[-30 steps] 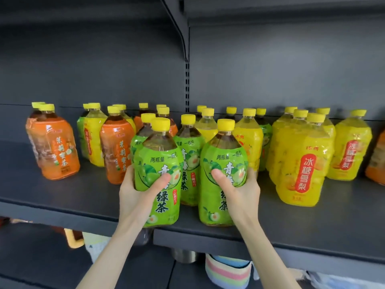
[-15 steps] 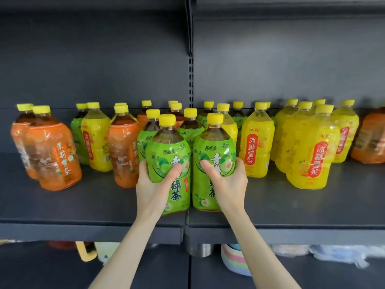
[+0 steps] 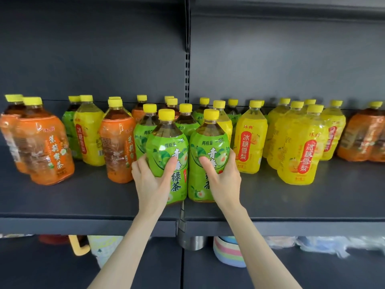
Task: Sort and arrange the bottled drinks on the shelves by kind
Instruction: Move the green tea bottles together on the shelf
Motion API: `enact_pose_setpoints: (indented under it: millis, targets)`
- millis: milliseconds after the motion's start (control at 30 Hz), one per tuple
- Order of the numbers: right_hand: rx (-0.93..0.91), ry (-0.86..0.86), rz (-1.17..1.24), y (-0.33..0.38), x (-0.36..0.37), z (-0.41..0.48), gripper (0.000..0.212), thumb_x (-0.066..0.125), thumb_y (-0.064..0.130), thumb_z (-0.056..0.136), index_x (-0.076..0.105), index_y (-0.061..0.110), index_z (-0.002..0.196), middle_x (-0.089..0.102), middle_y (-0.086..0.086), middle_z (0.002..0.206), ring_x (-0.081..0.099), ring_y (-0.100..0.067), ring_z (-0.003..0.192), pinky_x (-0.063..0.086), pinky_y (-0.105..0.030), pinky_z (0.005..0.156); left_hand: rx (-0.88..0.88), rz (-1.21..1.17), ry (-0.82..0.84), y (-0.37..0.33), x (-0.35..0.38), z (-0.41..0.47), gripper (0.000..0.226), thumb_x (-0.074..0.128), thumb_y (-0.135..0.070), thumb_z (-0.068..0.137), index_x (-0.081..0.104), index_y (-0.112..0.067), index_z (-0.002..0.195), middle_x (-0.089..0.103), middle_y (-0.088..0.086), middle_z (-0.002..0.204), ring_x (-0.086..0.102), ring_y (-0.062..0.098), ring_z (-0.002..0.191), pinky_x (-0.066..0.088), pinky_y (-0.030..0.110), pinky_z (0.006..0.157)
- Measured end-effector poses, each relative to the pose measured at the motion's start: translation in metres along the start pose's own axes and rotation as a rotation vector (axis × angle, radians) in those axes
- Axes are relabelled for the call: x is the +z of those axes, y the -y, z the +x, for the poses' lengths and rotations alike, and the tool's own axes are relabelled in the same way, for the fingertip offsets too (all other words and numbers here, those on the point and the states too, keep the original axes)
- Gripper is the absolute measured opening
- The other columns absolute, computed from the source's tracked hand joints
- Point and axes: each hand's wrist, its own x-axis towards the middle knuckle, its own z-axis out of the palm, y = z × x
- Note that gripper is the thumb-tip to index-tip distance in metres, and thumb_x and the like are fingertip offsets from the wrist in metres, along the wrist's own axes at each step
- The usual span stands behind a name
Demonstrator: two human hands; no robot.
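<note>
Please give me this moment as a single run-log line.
left hand: holds left green bottle | right hand: holds right green bottle | both upright, side by side, front of shelf

Two bare forearms (no sleeves, rings or watch).

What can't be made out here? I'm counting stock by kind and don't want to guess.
- Back-row bottles, head view: front bottles hide their labels; only caps show.
- Orange bottles at the right edge, head view: cut off by the frame, number unclear.
- Right green bottle, head view: the right hand covers its lower label.
- Lower-shelf items, head view: blurred and half hidden under the shelf.
</note>
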Motion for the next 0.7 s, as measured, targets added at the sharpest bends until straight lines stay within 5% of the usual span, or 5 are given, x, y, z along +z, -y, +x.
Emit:
enact_pose_setpoints:
  millis: [200,333,433,567,700]
  targets:
    - [0.006,0.121,-0.059,0.000,-0.011,0.000,0.107,0.039,0.091,0.062,0.024,0.025,0.145,0.061,0.007,0.127,0.058,-0.019,0.116,0.048,-0.048,0.097,0.037,0.144,-0.016,0.001,-0.001,-0.005,0.098,0.034,-0.077,0.071,0.032,-0.010,0.143,0.045,0.007,0.137,0.037,0.022,0.125,0.028,0.040,0.104]
    - [0.012,0.214,-0.047,-0.002,-0.019,-0.001,0.103,0.037,0.092,0.065,0.023,0.029,0.145,0.061,0.011,0.127,0.059,-0.018,0.116,0.048,-0.049,0.098,0.045,0.102,0.022,-0.002,-0.003,-0.022,0.081,0.044,-0.060,0.086,0.024,-0.011,0.147,0.035,0.007,0.146,0.033,0.022,0.134,0.025,0.026,0.104]
    - [0.003,0.295,-0.062,-0.008,-0.035,0.002,0.094,0.039,0.085,0.073,0.028,0.028,0.147,0.068,0.006,0.109,0.064,-0.018,0.103,0.052,-0.047,0.091,0.095,0.136,-0.067,-0.005,-0.003,-0.028,0.070,0.055,-0.043,0.084,0.038,-0.002,0.138,0.038,0.013,0.136,0.039,0.026,0.127,0.029,0.025,0.103]
    - [-0.078,0.293,-0.148,-0.015,-0.070,0.015,0.050,0.052,0.052,0.091,0.060,0.015,0.123,0.070,0.002,0.093,0.063,-0.016,0.084,0.053,-0.039,0.081,0.189,0.099,-0.246,-0.016,0.010,-0.036,0.043,0.070,-0.019,0.083,0.050,-0.006,0.119,0.039,0.004,0.115,0.049,0.030,0.106,0.046,0.046,0.089]
    - [-0.144,0.274,-0.093,-0.018,-0.099,0.032,0.027,0.056,0.033,0.095,0.067,0.012,0.107,0.068,0.003,0.094,0.060,-0.008,0.085,0.049,-0.021,0.073,0.316,0.063,-0.275,-0.039,0.042,-0.053,0.031,0.062,-0.027,0.084,0.054,-0.008,0.108,0.041,-0.002,0.109,0.050,0.025,0.103,0.046,0.044,0.087]
